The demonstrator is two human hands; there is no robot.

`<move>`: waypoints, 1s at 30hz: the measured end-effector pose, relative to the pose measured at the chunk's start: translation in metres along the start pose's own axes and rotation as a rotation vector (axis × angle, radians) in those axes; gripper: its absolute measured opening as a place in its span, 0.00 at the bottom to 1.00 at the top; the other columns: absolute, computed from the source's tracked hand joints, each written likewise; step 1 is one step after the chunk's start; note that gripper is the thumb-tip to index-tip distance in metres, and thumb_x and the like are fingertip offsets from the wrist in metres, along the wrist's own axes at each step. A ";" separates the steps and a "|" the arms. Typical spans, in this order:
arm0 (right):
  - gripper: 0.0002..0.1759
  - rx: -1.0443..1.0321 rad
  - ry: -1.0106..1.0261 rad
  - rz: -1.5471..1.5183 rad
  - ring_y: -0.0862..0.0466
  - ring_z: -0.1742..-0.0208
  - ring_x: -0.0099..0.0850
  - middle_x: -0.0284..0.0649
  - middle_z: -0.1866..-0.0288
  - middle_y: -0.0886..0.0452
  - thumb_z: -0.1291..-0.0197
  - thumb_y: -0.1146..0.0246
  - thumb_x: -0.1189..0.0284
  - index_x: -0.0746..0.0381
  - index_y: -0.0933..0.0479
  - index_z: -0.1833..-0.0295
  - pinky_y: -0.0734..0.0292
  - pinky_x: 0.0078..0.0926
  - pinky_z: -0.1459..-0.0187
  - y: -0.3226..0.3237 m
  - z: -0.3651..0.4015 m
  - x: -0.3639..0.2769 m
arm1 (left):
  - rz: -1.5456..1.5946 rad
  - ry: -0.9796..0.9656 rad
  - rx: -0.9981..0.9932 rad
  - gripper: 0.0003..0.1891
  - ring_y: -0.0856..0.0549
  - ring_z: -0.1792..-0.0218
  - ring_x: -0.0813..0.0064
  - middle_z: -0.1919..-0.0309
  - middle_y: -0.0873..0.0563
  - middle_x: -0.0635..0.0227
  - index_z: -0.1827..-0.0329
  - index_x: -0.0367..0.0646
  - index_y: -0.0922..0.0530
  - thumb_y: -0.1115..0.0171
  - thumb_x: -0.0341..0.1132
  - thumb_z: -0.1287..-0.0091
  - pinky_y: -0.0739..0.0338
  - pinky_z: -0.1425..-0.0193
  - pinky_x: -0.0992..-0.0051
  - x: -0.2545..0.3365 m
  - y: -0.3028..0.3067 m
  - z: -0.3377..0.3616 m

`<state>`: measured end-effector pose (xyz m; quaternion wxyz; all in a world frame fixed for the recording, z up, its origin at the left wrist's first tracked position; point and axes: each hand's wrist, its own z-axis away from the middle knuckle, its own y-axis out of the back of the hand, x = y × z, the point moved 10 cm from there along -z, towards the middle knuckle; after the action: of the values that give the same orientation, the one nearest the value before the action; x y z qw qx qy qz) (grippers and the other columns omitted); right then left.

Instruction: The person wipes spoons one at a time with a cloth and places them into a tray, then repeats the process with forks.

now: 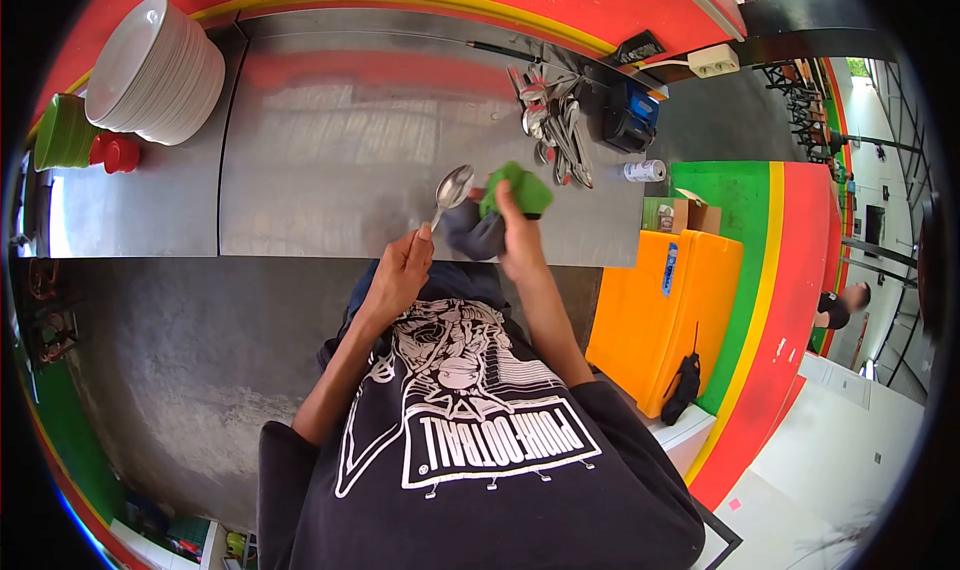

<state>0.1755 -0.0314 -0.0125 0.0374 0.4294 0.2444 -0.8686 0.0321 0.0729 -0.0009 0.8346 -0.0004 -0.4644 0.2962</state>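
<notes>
My left hand (405, 268) is closed on the handle of a metal spoon (456, 185), whose bowl points up and away from me over the steel table (330, 170). Just right of the bowl, my right hand (520, 232) grips a green and dark grey cloth (520, 192). The cloth's grey part hangs beside the spoon's handle; whether they touch is hard to tell. Beyond my right hand lies a loose pile of spoons and forks (560, 130) on the table.
White plates (170, 80), green bowls (65, 135) and red cups (120, 154) stand at the far left. A can (644, 171) and a black-blue box (630, 116) sit at the right, above an orange container (655, 310). A person (840, 307) is far right.
</notes>
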 end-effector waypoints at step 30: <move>0.16 -0.489 0.214 0.616 0.26 0.72 0.21 0.31 0.67 0.26 0.30 0.39 0.69 0.65 0.27 0.41 0.28 0.23 0.67 -0.123 0.037 0.015 | -0.287 -0.431 0.500 0.18 0.20 0.77 0.85 0.78 0.16 0.69 0.61 0.33 0.17 0.47 0.39 0.22 0.28 0.74 0.78 0.081 0.067 -0.001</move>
<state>0.1052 0.0623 0.0433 0.3712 0.5489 0.3064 -0.6835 0.0318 0.1681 0.0425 0.7249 0.3314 -0.5384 0.2737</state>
